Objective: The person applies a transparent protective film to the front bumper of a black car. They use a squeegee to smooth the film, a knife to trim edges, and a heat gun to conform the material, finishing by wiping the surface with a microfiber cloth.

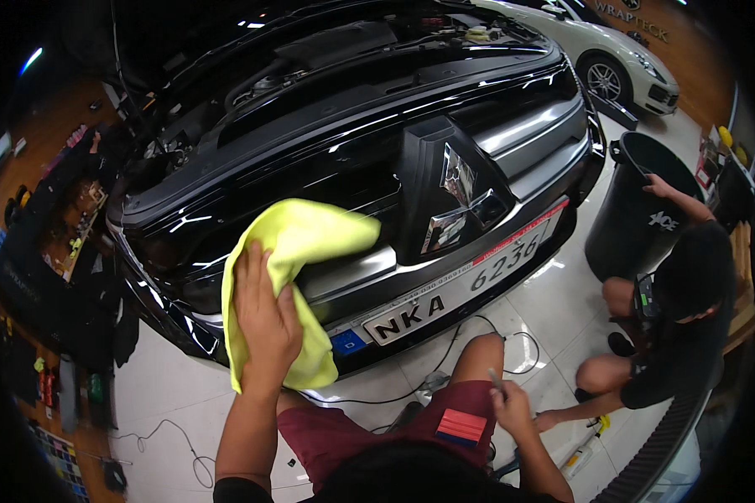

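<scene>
My left hand (264, 323) presses a bright yellow cloth (298, 243) against the left front of a black car, with the palm on the fabric. The cloth fans out past my fingers and hides part of the grille and bumper. Just right of it are the chrome emblem (457, 201) and the licence plate (445, 293). My right hand (513, 408) is closed above my right thigh around a thin greyish tool (496, 380) whose kind I cannot make out. A red squeegee card (461, 425) with a dark edge lies on my thigh.
At the right a co-worker (679, 293) crouches, one hand on a black bin (637, 210), the other near the floor. A spray bottle (585, 448) with a yellow top lies close by. A cable (394, 401) runs under the bumper. The hood is raised; a white car (621, 63) stands behind.
</scene>
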### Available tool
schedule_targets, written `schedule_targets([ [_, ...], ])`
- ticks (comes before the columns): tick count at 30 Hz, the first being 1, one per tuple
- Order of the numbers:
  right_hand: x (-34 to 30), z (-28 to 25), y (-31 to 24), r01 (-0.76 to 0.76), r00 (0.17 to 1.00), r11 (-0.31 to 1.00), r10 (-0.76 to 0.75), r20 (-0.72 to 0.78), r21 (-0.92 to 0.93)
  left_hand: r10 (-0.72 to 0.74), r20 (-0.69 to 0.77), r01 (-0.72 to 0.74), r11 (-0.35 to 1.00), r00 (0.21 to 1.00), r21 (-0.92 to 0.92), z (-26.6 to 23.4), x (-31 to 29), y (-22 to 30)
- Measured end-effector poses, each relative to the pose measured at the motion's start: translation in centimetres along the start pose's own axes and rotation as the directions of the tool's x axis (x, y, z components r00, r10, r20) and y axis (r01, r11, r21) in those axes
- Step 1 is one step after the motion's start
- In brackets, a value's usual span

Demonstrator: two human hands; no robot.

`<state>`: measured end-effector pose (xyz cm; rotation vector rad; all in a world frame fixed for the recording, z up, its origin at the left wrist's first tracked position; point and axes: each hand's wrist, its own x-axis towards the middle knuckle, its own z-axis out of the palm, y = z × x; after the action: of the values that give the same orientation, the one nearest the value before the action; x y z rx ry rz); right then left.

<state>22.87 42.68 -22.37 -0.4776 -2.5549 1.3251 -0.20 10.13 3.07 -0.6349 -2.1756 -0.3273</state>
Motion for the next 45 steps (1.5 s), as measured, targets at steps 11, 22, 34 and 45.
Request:
schedule_targets([
  [11,-5.4,5.6,-5.3,0.116,0.981,0.976,-0.084,0.175,-0.182,0.209,0.011,-0.197,0.94,0.978,-0.277,8.9,8.1,9.4],
  [22,-3.2,7.8,-3.7,0.245,0.928,0.923,-0.135,0.346,-0.297,0.004,0.141,0.067,0.866,0.99,-0.496,-1.7,1.1,-8.2],
  [34,-0.9,8.9,-4.4,0.162,0.897,0.96,-0.046,0.44,-0.228,-0.104,0.135,0.139,0.948,0.985,-0.287,-2.5,1.7,-3.9],
  [45,-0.2,7.9,-1.7,0.1,0.907,0.988,-0.043,0.419,-0.116,0.279,0.027,-0.279,0.96,0.96,-0.02,6.5,7.5,9.4],
])
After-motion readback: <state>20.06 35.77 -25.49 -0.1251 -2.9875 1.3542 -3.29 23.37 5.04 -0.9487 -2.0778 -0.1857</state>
